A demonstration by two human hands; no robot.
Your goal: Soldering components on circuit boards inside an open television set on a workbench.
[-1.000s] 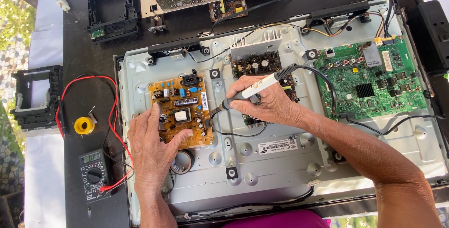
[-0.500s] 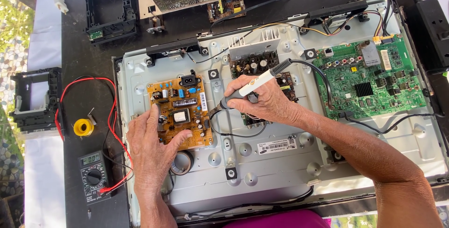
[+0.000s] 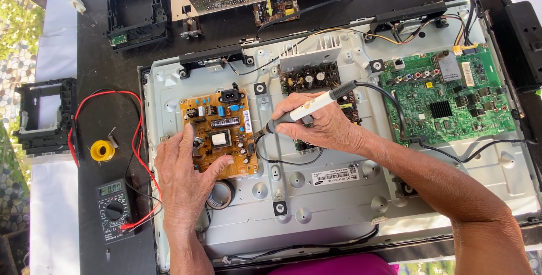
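right hand (image 3: 316, 122) pinches soldering iron (image 3: 307, 108), tip at orange power board (image 3: 220, 134) edge, left hand (image 3: 186, 170) spread flat pinning it; next needs steady tip placement.

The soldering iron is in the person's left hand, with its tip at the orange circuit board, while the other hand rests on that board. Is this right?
Not quite. The head view shows the soldering iron in the right hand, tip at the orange circuit board; the left hand rests on that board.
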